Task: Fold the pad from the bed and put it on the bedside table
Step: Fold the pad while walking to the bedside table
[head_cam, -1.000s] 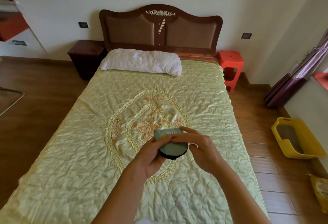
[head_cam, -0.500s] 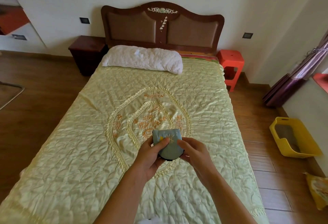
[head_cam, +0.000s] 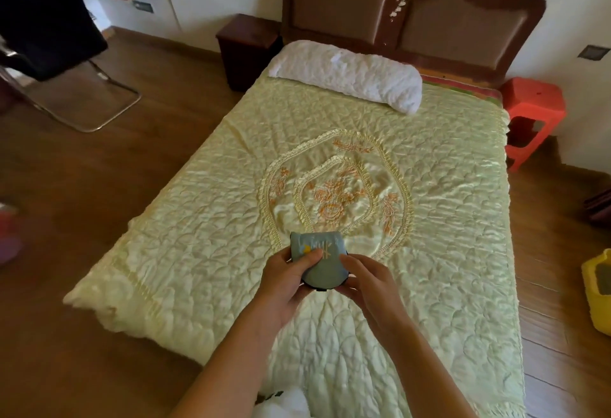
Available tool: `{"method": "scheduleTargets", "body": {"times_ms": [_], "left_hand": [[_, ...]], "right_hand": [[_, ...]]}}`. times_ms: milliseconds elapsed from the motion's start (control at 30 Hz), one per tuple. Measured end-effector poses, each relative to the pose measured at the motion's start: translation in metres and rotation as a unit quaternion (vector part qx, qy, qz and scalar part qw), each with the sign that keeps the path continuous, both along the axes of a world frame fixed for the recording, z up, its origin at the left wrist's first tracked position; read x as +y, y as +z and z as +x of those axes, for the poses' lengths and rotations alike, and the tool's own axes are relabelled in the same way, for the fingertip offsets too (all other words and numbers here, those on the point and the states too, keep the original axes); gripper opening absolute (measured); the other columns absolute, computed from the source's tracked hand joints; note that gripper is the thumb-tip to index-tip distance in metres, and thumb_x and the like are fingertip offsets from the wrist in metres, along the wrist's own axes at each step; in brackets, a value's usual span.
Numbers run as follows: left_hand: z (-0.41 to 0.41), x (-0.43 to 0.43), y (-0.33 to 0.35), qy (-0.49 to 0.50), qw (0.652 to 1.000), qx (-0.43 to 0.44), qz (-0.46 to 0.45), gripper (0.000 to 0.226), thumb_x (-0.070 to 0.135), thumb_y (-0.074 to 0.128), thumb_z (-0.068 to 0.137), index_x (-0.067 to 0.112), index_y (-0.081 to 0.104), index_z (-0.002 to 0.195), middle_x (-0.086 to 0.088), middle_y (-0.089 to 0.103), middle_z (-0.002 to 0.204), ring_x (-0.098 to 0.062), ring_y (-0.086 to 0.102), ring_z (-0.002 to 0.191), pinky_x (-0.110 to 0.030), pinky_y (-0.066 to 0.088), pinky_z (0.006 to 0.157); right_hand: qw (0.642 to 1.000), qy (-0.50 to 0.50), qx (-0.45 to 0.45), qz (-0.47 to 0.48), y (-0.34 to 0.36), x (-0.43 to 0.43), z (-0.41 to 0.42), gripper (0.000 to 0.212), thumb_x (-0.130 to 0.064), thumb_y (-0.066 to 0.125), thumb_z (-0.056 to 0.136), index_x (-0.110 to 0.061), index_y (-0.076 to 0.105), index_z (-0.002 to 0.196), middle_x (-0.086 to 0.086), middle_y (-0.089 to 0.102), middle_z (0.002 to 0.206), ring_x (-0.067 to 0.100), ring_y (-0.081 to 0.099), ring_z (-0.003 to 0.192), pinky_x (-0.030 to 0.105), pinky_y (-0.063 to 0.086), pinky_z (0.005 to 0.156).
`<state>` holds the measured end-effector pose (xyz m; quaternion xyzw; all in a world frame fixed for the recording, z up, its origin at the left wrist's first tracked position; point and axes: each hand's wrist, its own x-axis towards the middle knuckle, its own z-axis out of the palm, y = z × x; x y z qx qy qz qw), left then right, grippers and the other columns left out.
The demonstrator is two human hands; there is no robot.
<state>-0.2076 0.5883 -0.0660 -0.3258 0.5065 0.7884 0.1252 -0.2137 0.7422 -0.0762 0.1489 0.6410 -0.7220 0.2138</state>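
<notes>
A small folded grey-blue pad [head_cam: 325,263] with a yellow print and a black edge is held above the foot half of the bed [head_cam: 205,235]. My left hand [head_cam: 287,280] grips its left side, thumb on top. My right hand [head_cam: 367,280] holds its right and lower edge. The dark wooden bedside table [head_cam: 246,48] stands at the far left of the headboard, with nothing on its top.
A white pillow [head_cam: 347,75] lies at the head of the bed. A red plastic stool [head_cam: 529,113] stands to the right. A metal chair frame [head_cam: 82,100] with dark cloth is on the left floor. A yellow bin [head_cam: 598,292] sits at the right edge.
My view has swung to the left, so the bed now runs diagonally and the chair has come into sight. Both hands keep hold of the folded pad.
</notes>
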Motion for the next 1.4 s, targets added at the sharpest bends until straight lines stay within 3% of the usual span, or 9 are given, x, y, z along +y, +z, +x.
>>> {"method": "scheduleTargets", "body": {"times_ms": [200, 333, 500, 767, 967, 1100, 1267, 1400], "left_hand": [[0.067, -0.030, -0.002, 0.137, 0.990, -0.012, -0.008, 0.028, 0.011, 0.074, 0.083, 0.003, 0.069, 0.109, -0.018, 0.075, 0.104, -0.030, 0.073, 0.092, -0.034, 0.060, 0.064], [0.123, -0.039, -0.001, 0.241, 0.971, -0.003, -0.004, 0.025, 0.010, 0.074, 0.083, 0.003, 0.071, 0.107, -0.017, 0.077, 0.102, -0.028, 0.074, 0.094, -0.038, 0.060, 0.074], [0.191, -0.052, 0.004, 0.346, 0.938, 0.021, 0.010, 0.031, 0.013, 0.073, 0.083, 0.006, 0.068, 0.112, -0.014, 0.077, 0.108, -0.028, 0.072, 0.102, -0.046, 0.057, 0.089], [0.287, -0.080, 0.012, 0.488, 0.873, 0.026, 0.007, 0.033, 0.012, 0.071, 0.087, 0.009, 0.065, 0.119, -0.013, 0.073, 0.115, -0.028, 0.068, 0.108, -0.040, 0.060, 0.079], [0.339, -0.111, 0.002, 0.557, 0.830, 0.026, 0.009, 0.034, 0.013, 0.070, 0.087, 0.007, 0.063, 0.120, -0.014, 0.071, 0.117, -0.029, 0.067, 0.109, -0.037, 0.059, 0.074], [0.364, -0.147, -0.007, 0.583, 0.812, 0.025, 0.008, 0.033, 0.015, 0.073, 0.083, 0.008, 0.067, 0.114, -0.015, 0.073, 0.115, -0.029, 0.069, 0.106, -0.036, 0.060, 0.071], [0.387, -0.222, -0.021, 0.602, 0.798, 0.034, 0.010, 0.033, 0.016, 0.074, 0.081, 0.009, 0.067, 0.113, -0.015, 0.073, 0.114, -0.029, 0.069, 0.106, -0.038, 0.059, 0.075], [0.405, -0.306, -0.025, 0.611, 0.790, 0.039, 0.012, 0.035, 0.013, 0.072, 0.085, 0.007, 0.064, 0.119, -0.014, 0.073, 0.115, -0.029, 0.068, 0.108, -0.040, 0.059, 0.078]], "right_hand": [[0.993, 0.119, -0.012, -0.016, -0.010, -0.040, 0.029, 0.020, -0.022, 0.065, 0.095, -0.009, 0.078, 0.102, 0.014, 0.080, 0.098, 0.028, 0.076, 0.096, 0.036, 0.061, 0.083], [0.975, 0.220, -0.011, -0.014, -0.013, -0.061, 0.057, 0.021, -0.024, 0.066, 0.094, -0.008, 0.077, 0.101, 0.015, 0.079, 0.100, 0.029, 0.076, 0.098, 0.044, 0.061, 0.090], [0.945, 0.328, 0.002, -0.002, -0.003, -0.091, 0.098, 0.020, -0.026, 0.066, 0.093, -0.013, 0.078, 0.100, 0.012, 0.079, 0.099, 0.029, 0.075, 0.098, 0.044, 0.061, 0.092], [0.881, 0.472, 0.020, 0.009, 0.008, -0.160, 0.162, 0.016, -0.023, 0.067, 0.091, -0.012, 0.078, 0.096, 0.012, 0.079, 0.099, 0.025, 0.076, 0.097, 0.045, 0.061, 0.091], [0.828, 0.556, 0.061, 0.044, 0.000, -0.212, 0.207, 0.029, -0.028, 0.068, 0.092, -0.007, 0.073, 0.111, 0.013, 0.076, 0.106, 0.021, 0.074, 0.097, 0.039, 0.063, 0.086], [0.803, 0.591, 0.065, 0.044, -0.002, -0.256, 0.227, 0.026, -0.027, 0.067, 0.093, -0.009, 0.073, 0.111, 0.009, 0.077, 0.106, 0.018, 0.074, 0.097, 0.033, 0.063, 0.084], [0.787, 0.611, 0.065, 0.051, -0.007, -0.341, 0.246, 0.026, -0.028, 0.066, 0.094, -0.010, 0.072, 0.112, 0.009, 0.076, 0.106, 0.019, 0.073, 0.098, 0.033, 0.062, 0.085], [0.789, 0.609, 0.060, 0.044, -0.006, -0.425, 0.266, 0.013, -0.029, 0.064, 0.095, -0.019, 0.073, 0.095, 0.004, 0.076, 0.100, 0.016, 0.075, 0.093, 0.027, 0.063, 0.079]]}}
